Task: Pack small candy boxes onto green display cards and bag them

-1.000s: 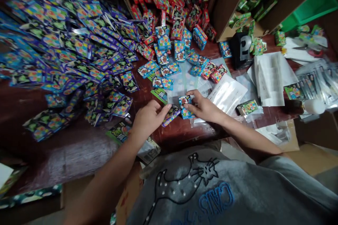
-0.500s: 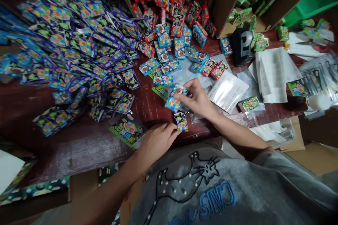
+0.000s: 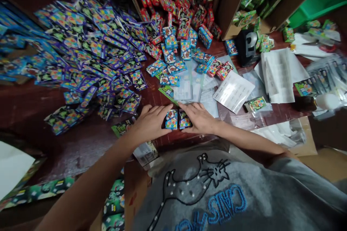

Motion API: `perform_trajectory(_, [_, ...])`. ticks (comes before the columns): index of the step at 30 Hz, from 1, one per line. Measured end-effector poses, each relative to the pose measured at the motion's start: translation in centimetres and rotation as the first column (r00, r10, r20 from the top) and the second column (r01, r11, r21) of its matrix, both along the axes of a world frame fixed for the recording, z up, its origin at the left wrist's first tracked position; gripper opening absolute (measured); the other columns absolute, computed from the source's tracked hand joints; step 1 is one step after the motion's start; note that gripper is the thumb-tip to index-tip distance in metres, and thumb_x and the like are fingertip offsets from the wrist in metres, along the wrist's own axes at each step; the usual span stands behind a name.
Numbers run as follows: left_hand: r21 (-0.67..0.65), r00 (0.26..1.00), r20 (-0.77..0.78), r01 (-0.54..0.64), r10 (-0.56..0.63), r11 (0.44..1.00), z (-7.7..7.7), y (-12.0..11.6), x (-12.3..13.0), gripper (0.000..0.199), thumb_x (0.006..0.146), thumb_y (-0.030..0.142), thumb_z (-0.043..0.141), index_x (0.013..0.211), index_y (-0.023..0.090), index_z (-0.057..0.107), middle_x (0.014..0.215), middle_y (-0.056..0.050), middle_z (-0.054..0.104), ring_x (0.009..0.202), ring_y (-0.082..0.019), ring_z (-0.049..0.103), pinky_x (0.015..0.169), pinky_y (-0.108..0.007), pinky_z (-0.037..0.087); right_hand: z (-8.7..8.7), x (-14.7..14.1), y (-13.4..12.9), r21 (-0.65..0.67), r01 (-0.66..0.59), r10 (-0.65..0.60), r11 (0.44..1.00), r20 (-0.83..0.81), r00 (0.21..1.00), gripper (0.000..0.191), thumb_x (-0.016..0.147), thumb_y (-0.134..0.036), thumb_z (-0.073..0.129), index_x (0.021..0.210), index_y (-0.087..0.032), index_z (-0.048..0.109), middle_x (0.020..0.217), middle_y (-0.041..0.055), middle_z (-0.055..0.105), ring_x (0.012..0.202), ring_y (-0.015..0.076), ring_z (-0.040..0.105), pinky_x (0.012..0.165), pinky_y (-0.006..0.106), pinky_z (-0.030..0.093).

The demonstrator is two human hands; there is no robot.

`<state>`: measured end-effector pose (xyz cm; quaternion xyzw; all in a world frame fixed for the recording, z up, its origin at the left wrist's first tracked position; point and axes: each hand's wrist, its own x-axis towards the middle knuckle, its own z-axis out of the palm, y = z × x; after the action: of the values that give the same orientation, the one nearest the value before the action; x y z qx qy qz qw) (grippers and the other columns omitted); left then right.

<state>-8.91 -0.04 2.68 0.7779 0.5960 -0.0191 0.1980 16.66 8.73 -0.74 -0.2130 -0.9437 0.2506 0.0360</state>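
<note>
My left hand (image 3: 151,122) grips a small blue cartoon-printed box (image 3: 171,119) from its left side, thumb at the near end and fingers at the far end. Close beside it stands a small purple-and-black box (image 3: 184,120), held from the right by my right hand (image 3: 202,119), which covers part of it. A narrow gap separates the two boxes on the dark red table. Partly under my left hand and wrist lie a green-and-black printed packet (image 3: 119,127) and a clear bag (image 3: 146,153), hanging near the table edge.
A big heap of purple boxes (image 3: 89,43) spreads on the left. Red boxes (image 3: 187,3) spill from a carton, with loose blue boxes (image 3: 176,67) in front. Clear bags (image 3: 183,86), a label sheet (image 3: 233,92), a black tape dispenser (image 3: 247,47) and papers (image 3: 279,75) lie rightward.
My right hand has moved down from the blue box to the purple one. My left hand now holds the blue box, which has come down beside the purple box. The printed packet has shifted.
</note>
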Motion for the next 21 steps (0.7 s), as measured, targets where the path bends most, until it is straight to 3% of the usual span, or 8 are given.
perform_trajectory(3, [0.068, 0.997, 0.007, -0.078, 0.077, 0.995, -0.3, -0.3, 1.5, 0.093, 0.088, 0.048, 0.078, 0.164, 0.010, 0.041, 0.144, -0.026, 0.071, 0.130, -0.041, 0.069, 0.119, -0.057, 0.038, -0.2, -1.1, 0.0, -0.004, 0.035, -0.035, 0.999, -0.027, 0.999, 0.117, 0.093, -0.066, 0.075, 0.176, -0.006, 0.018, 0.157, 0.0253, 0.059, 0.131, 0.0415, 0.052, 0.110, 0.054, 0.044])
perform_trajectory(6, [0.088, 0.994, -0.007, -0.110, 0.111, 0.990, 0.4, -1.6, 1.6, 0.106, 0.085, 0.050, 0.081, 0.170, 0.012, 0.030, 0.153, -0.028, 0.064, 0.139, -0.043, 0.065, 0.120, -0.060, 0.038, 0.2, -1.4, -0.1, 0.002, 0.005, -0.005, 1.000, -0.034, 0.999, 0.105, 0.092, -0.062, 0.076, 0.175, -0.018, 0.029, 0.157, 0.0170, 0.063, 0.128, 0.0401, 0.052, 0.108, 0.055, 0.043])
perform_trajectory(9, [0.098, 0.999, -0.023, 0.025, -0.023, 0.995, 2.0, -4.7, -0.8, 0.112, 0.080, 0.040, 0.085, 0.174, 0.022, 0.027, 0.176, -0.023, 0.040, 0.159, -0.044, 0.046, 0.127, -0.064, 0.035, 1.2, -0.6, 0.3, -0.025, -0.010, 0.008, 1.000, -0.081, 0.997, 0.099, 0.088, -0.062, 0.078, 0.171, -0.023, 0.039, 0.150, 0.0131, 0.068, 0.123, 0.0382, 0.053, 0.110, 0.055, 0.041])
perform_trajectory(11, [0.121, 0.992, -0.027, 0.123, -0.120, 0.985, 2.7, -7.4, -3.2, 0.103, 0.081, 0.027, 0.079, 0.173, 0.031, 0.033, 0.181, -0.015, 0.031, 0.164, -0.045, 0.038, 0.131, -0.070, 0.029, 1.9, 0.3, 0.9, -0.071, 0.006, -0.016, 0.997, -0.131, 0.991, 0.098, 0.087, -0.063, 0.080, 0.168, -0.023, 0.043, 0.148, 0.0133, 0.069, 0.122, 0.0371, 0.055, 0.111, 0.054, 0.041])
perform_trajectory(14, [0.121, 0.987, 0.014, 0.155, -0.157, 0.981, 2.6, -10.0, -6.0, 0.085, 0.088, 0.013, 0.062, 0.166, 0.046, 0.047, 0.172, -0.004, 0.050, 0.158, -0.040, 0.050, 0.132, -0.070, 0.033, 2.7, 1.7, 1.8, -0.162, 0.041, -0.071, 0.986, -0.187, 0.980, 0.101, 0.083, -0.065, 0.082, 0.166, -0.022, 0.043, 0.149, 0.0144, 0.068, 0.120, 0.0365, 0.058, 0.109, 0.052, 0.043])
perform_trajectory(16, [0.082, 0.977, 0.056, 0.199, -0.204, 0.976, 2.3, -10.0, -6.3, 0.078, 0.091, 0.010, 0.055, 0.158, 0.051, 0.057, 0.159, -0.002, 0.065, 0.148, -0.034, 0.061, 0.130, -0.064, 0.041, 3.2, 2.3, 2.1, -0.202, 0.058, -0.101, 0.978, -0.208, 0.973, 0.102, 0.083, -0.066, 0.082, 0.165, -0.021, 0.042, 0.148, 0.0154, 0.067, 0.122, 0.0368, 0.058, 0.108, 0.052, 0.045])
perform_trajectory(18, [0.054, 0.976, 0.039, 0.214, -0.216, 0.975, 2.5, -8.8, -5.1, 0.072, 0.092, 0.014, 0.056, 0.157, 0.046, 0.059, 0.152, -0.005, 0.071, 0.143, -0.033, 0.066, 0.129, -0.062, 0.041, 3.7, 2.8, 1.9, -0.190, 0.092, -0.137, 0.977, -0.235, 0.962, 0.098, 0.084, -0.068, 0.079, 0.162, -0.021, 0.044, 0.146, 0.0160, 0.067, 0.125, 0.0375, 0.059, 0.109, 0.053, 0.045])
perform_trajectory(21, [0.129, 0.994, -0.084, 0.083, -0.072, 0.988, 3.4, -6.4, -1.5, 0.074, 0.092, 0.035, 0.065, 0.165, 0.023, 0.051, 0.151, -0.020, 0.068, 0.138, -0.043, 0.065, 0.127, -0.069, 0.035, 4.7, 3.8, 1.4, -0.068, 0.265, -0.273, 0.962, -0.298, 0.915, 0.086, 0.088, -0.072, 0.073, 0.154, -0.022, 0.049, 0.146, 0.0170, 0.065, 0.134, 0.0395, 0.056, 0.115, 0.058, 0.038])
